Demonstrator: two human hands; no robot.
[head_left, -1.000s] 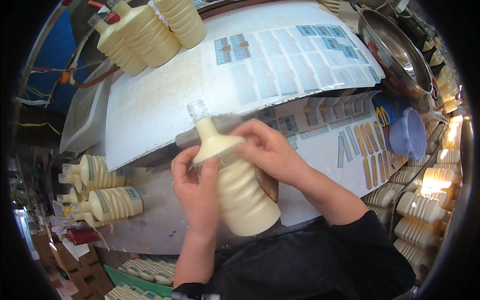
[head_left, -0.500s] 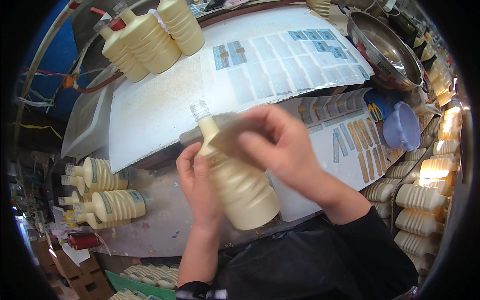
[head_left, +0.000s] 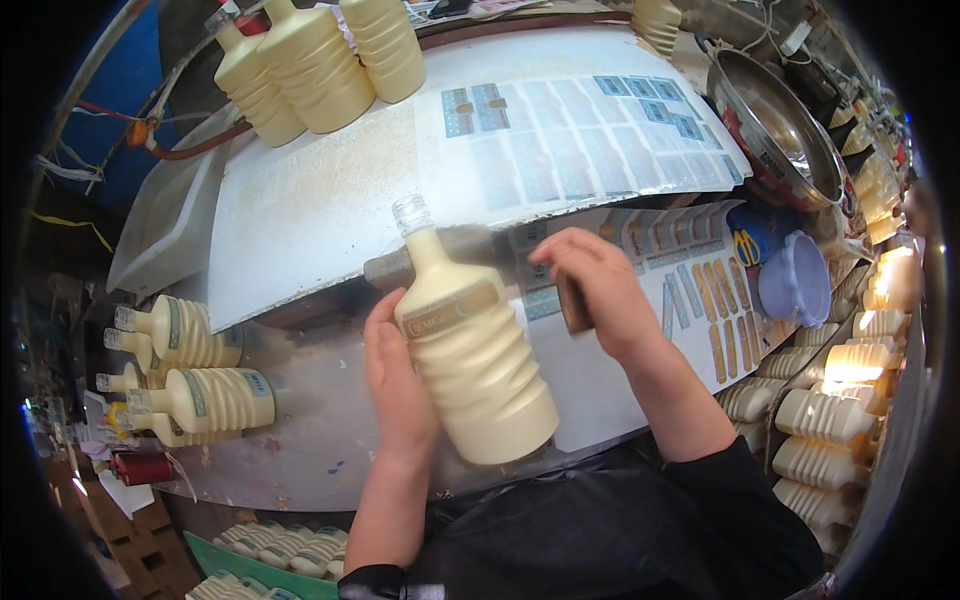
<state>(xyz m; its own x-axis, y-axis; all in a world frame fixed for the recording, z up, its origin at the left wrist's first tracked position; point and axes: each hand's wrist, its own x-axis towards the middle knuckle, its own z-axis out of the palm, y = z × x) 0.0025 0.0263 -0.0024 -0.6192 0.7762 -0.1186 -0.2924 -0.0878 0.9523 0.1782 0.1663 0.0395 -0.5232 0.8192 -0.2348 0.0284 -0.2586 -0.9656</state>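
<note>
A cream plastic bottle [head_left: 485, 385] with a ribbed body and clear threaded neck lies tilted before me, its neck pointing away. A grey-brown label strip [head_left: 455, 310] crosses its shoulder. My left hand [head_left: 395, 370] is closed against the bottle's left side, fingers partly hidden behind it. To the right, apart from the bottle, my right hand [head_left: 597, 290] grips a flat brown scraper-like piece [head_left: 573, 305]; its exact kind is unclear. Under the bottle's shoulder, a grey support [head_left: 388, 268] shows at the edge of the white board.
Beyond lies a white board [head_left: 320, 200] with blue label sheets [head_left: 560, 140]. More label strips [head_left: 730, 300] lie at right, near a lilac bucket [head_left: 795, 280], yellow scissors [head_left: 746, 248] and a large metal pan [head_left: 780, 125]. Cream bottles [head_left: 320, 75] stand far left; others [head_left: 215, 395] lie left.
My right hand has moved off the bottle's shoulder to the right with the brown piece, uncovering the label strip. My left hand stays at the bottle. The view has shifted slightly.
</note>
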